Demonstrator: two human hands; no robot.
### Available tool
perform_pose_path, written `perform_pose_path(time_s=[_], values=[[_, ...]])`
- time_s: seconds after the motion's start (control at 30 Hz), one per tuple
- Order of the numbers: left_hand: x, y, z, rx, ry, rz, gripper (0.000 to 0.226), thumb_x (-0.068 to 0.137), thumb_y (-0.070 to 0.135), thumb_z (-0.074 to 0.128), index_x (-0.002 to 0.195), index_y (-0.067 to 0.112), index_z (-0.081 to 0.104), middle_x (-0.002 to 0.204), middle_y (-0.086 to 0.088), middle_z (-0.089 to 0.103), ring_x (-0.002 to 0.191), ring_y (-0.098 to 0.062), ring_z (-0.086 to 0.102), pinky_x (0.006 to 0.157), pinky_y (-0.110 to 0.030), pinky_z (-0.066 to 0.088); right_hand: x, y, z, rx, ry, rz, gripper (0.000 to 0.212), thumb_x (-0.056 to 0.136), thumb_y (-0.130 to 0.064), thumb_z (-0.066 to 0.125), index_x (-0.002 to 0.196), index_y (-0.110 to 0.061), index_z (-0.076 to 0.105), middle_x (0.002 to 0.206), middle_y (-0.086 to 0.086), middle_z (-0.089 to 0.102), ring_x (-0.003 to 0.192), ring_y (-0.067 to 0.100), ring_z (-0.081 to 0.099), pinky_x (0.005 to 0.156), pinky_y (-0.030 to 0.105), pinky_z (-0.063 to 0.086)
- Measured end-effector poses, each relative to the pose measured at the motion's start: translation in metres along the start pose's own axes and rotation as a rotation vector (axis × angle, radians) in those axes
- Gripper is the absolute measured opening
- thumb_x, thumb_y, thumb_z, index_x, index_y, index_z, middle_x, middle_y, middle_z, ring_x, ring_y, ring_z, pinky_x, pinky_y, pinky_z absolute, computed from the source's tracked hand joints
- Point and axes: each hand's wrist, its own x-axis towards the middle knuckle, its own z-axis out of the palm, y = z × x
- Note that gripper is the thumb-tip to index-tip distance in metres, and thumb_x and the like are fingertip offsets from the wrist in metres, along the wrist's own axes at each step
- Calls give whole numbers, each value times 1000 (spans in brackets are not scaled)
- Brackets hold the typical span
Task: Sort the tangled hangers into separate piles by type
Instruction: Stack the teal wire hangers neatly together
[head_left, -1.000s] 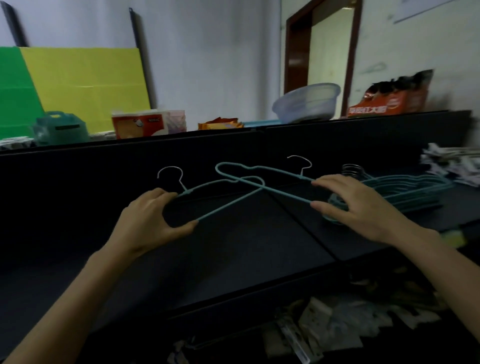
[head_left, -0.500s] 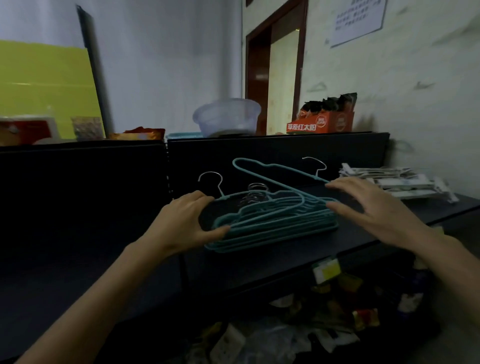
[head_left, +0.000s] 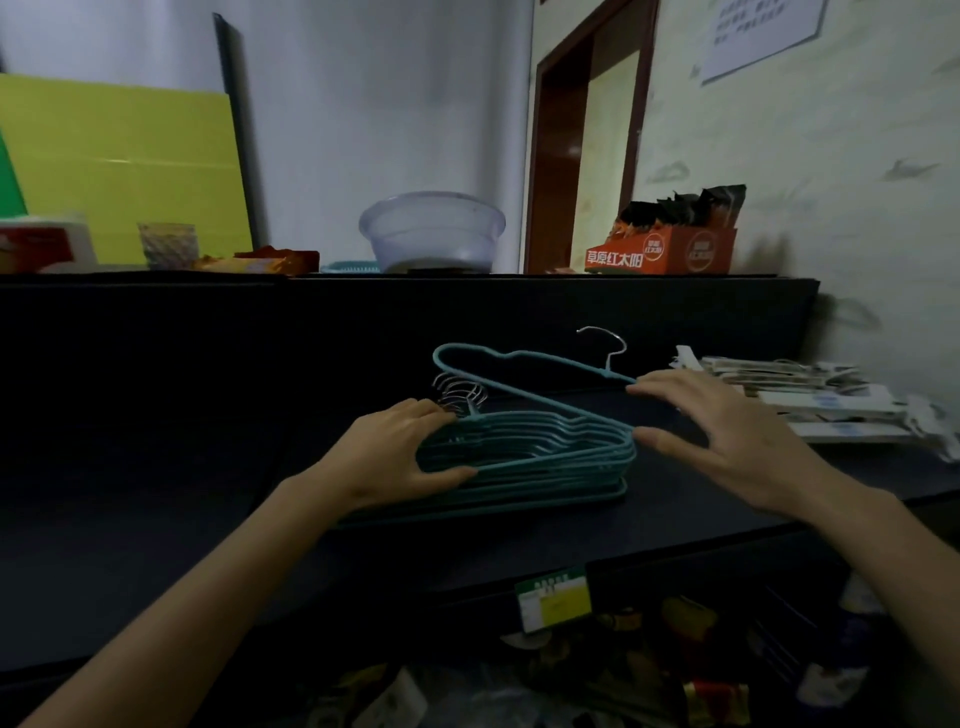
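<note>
Left hand (head_left: 395, 452) clamped on left end of one teal hanger stack (head_left: 545, 457) flat on black shelf (head_left: 208, 493): fingers over top, thumb at front edge; long axis left-right, hooks bunched rearward, exact count unreadable. One single teal hanger (head_left: 519, 387) tilted above stack, hook up, same axis. Right hand (head_left: 727, 436) spread wide, index tip on its upper wire, thumb tip at lower corner.

The left hand (head_left: 400, 452) grips the teal hanger stack (head_left: 545, 457) on the dark shelf (head_left: 519, 540). The right hand (head_left: 727, 441) touches one tilted hanger (head_left: 605, 370) with straight fingers.
</note>
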Motion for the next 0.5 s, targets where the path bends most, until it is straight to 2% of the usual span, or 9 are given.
perform_pose_path(time_s=[0.1,0.2,0.27,0.3,0.33,0.4,0.43,0.5], values=[[-2,1,-7,-15,-49,-56,84,73,73,43,142,26,31,147,5,36,132,-12,36,107,-28,31,13,-3,9,16,-65,-62,80,71,-80,17,135,-37,37,139,-16,38,117,-5,32,95,21,31],[-13,-15,-12,-111,-77,-133,100,58,90,24,137,31,37,141,7,44,126,-12,43,102,-29,37,28,-9,19,30,-130,-127,79,71,-82,17,136,-39,33,141,-17,35,126,3,34,100,26,37],[-26,-35,-15,-204,-47,-205,106,53,95,12,130,31,47,130,8,53,117,-13,51,97,-33,44,37,-16,26,47,-167,-180,75,76,-79,21,137,-38,33,142,-16,35,127,3,33,102,25,35],[-33,-44,-16,-233,-23,-241,100,57,93,14,125,30,51,123,8,57,111,-14,54,93,-36,46,41,-21,29,58,-193,-199,70,80,-75,26,137,-36,33,143,-14,34,127,3,32,102,22,33],[-39,-52,-15,-249,-2,-276,85,68,86,22,121,28,55,116,7,61,105,-14,57,89,-38,48,45,-25,32,65,-217,-215,67,82,-70,31,137,-34,33,144,-13,34,128,3,32,103,21,30],[-48,-65,-13,-259,51,-343,42,90,52,39,117,26,59,111,4,65,98,-15,60,86,-41,50,52,-34,38,78,-247,-237,65,82,-61,39,139,-31,33,143,-11,35,127,5,32,101,17,28],[-51,-71,-11,-259,74,-368,31,94,38,40,115,25,60,110,3,66,96,-15,61,86,-42,50,56,-36,40,87,-257,-241,64,83,-58,43,139,-30,32,142,-11,36,126,5,34,98,16,28],[-54,-77,-11,-266,90,-417,28,95,31,40,112,25,61,106,3,67,93,-15,61,85,-44,50,62,-39,45,115,-274,-231,63,85,-54,48,140,-30,30,140,-10,39,122,3,36,95,17,29]])
